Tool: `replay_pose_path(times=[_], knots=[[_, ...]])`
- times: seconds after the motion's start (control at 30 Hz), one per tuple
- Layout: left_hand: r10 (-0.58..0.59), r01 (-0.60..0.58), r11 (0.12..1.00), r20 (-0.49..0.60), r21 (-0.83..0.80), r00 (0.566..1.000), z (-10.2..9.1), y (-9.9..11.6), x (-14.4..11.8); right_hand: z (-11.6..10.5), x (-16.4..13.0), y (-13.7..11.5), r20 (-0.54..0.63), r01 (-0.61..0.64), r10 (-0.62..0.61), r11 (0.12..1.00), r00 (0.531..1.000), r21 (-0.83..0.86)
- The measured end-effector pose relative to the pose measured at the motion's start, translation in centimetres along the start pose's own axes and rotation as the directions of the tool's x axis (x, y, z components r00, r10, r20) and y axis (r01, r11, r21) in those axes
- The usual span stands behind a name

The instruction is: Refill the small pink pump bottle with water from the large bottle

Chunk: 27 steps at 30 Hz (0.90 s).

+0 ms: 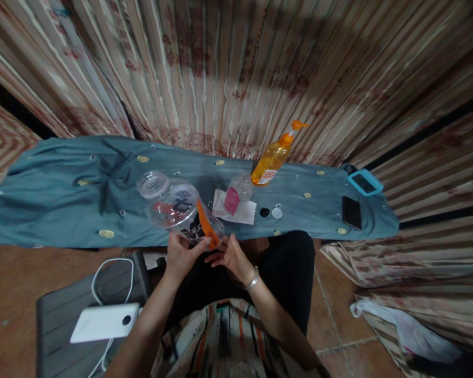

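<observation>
Over the teal-clothed counter [55, 210], the left hand [180, 258] gripped a tilted clear plastic jar [181, 210] steady while the right hand [228, 257], fingers loosely spread, touched its orange label strip [207, 226].

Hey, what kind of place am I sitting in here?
Likely a home room: striped curtains behind a low cloth-covered table, tiled floor, a soap pump bottle and phones lying about.

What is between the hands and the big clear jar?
Nothing visible. The left hand already grips the clear jar at its near end, by the orange strip. The right hand is right beside it, fingers reaching its edge.
</observation>
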<state>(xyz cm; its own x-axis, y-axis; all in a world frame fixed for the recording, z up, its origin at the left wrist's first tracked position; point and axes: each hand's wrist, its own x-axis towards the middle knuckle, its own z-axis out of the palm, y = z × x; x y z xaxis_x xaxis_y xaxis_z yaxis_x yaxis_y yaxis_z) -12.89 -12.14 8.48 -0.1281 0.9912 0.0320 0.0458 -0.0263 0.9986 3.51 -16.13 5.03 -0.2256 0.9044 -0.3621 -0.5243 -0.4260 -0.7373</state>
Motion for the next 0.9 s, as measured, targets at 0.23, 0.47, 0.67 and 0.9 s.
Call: replay_pose_path(times=[0.23,0.47,0.67,0.9], knots=[[0.167,-0.165,0.986,-0.154,0.024,0.974,-2.2,-1.3,6.9,-6.4,-3.2,-3.9,-0.297,0.164,-0.308,0.89,0.904,-0.425],[0.167,-0.129,0.962,-0.148,0.239,0.975,-2.1,-3.5,10.0,-12.8,-3.4,-8.6,-0.484,-0.018,-0.568,0.636,0.665,-0.771],[0.102,-0.051,0.954,-0.156,0.297,0.983,-2.1,-4.3,9.6,-14.8,-2.0,-10.8,-0.434,-0.194,-0.693,0.4,0.576,-0.896],[0.098,-0.04,0.954,-0.183,0.297,0.978,-2.1,-4.2,9.6,-15.2,0.5,-12.3,-0.35,-0.256,-0.676,0.24,0.649,-0.936]])
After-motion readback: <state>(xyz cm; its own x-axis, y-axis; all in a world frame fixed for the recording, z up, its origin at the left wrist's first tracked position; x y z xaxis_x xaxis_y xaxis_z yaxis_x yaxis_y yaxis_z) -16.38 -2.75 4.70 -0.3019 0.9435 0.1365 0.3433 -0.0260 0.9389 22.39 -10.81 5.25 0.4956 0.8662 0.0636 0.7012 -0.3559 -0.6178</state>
